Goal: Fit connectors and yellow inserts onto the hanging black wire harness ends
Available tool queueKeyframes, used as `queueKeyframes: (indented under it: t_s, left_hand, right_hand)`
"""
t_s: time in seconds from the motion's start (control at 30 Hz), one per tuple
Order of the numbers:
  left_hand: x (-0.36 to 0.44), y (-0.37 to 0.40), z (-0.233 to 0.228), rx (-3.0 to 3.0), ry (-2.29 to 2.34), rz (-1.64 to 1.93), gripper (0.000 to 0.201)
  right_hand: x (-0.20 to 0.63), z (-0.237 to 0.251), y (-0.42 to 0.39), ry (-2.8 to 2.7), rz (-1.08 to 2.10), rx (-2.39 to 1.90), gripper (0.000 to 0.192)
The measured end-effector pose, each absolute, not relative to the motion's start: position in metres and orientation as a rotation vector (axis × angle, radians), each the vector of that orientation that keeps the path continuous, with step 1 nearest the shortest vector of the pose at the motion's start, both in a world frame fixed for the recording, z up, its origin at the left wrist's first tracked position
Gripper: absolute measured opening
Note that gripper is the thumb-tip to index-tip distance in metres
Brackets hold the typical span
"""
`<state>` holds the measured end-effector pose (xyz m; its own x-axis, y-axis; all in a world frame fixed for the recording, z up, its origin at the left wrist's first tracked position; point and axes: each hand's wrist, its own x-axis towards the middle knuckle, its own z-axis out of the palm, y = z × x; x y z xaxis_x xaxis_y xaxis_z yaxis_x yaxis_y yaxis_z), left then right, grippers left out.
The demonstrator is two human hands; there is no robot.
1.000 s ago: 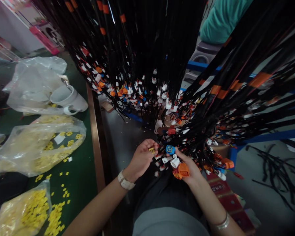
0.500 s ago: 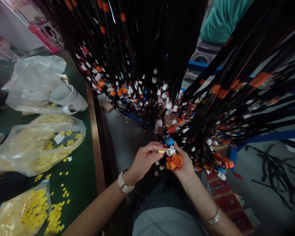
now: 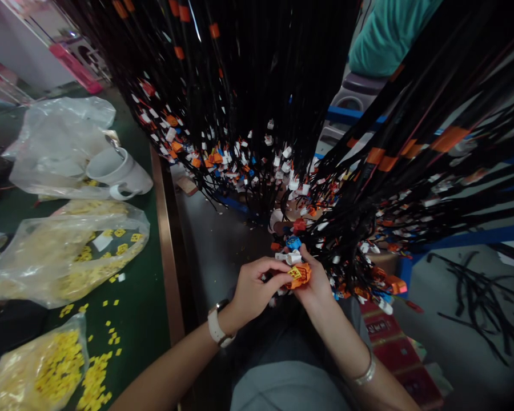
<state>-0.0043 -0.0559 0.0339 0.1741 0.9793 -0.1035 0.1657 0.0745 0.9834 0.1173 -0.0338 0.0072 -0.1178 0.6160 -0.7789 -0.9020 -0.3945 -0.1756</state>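
Two hands meet over the person's lap, just below the hanging wire harnesses. The orange connector (image 3: 300, 274) is between them: the right hand (image 3: 314, 285) holds it from the right side with closed fingers, and the left hand (image 3: 252, 288) pinches a small yellow insert (image 3: 294, 273) against its face with thumb and fingertips. The insert touches the connector; I cannot tell if it is fully inside. The connector is at the end of black wires which go up into the bundle.

Just above the orange connector are a white connector (image 3: 292, 258) and a blue connector (image 3: 293, 242), both on the same group of wires and very near to the fingers. The left wrist carries a white watch (image 3: 217, 330), and the right wrist has a thin bracelet (image 3: 365, 374).

Around the hands hang many black wire harnesses (image 3: 261, 103) with orange tape marks and small white, orange and blue plugs at the lower ends.

To the left is the green table (image 3: 145, 308) with a brown edge strip. Near its front left corner lies a plastic bag of yellow pieces (image 3: 38, 371), and loose yellow pieces (image 3: 95, 374) are spread beside it. Further back there is a bigger clear bag (image 3: 68, 251) with more yellow parts, and behind it a white mug (image 3: 117, 171) lying on its side next to an empty-looking plastic bag (image 3: 60, 137).

At the top right a person in a teal garment (image 3: 385, 31) is partly visible.
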Motion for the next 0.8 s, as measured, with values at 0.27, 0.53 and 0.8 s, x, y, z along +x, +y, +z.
queueKeyframes:
  t_s: [0.27,0.53,0.8]
  left_hand:
    - [-0.0034,-0.0562,0.0323,1.487,1.234,0.988,0.009]
    - [-0.0060,-0.0559,0.0380,1.677,1.138,0.897,0.027]
    - [-0.0081,-0.0551,0.0367,1.482,1.237,0.882,0.016]
  right_hand:
    - [0.1168,0.0035,-0.0335,0.422,1.729,-0.979,0.021]
    - [0.1161,0.0041,-0.0354,0.403,1.708,-0.964,0.022]
    - [0.1161,0.0033,-0.0345,0.415,1.715,-0.979,0.026]
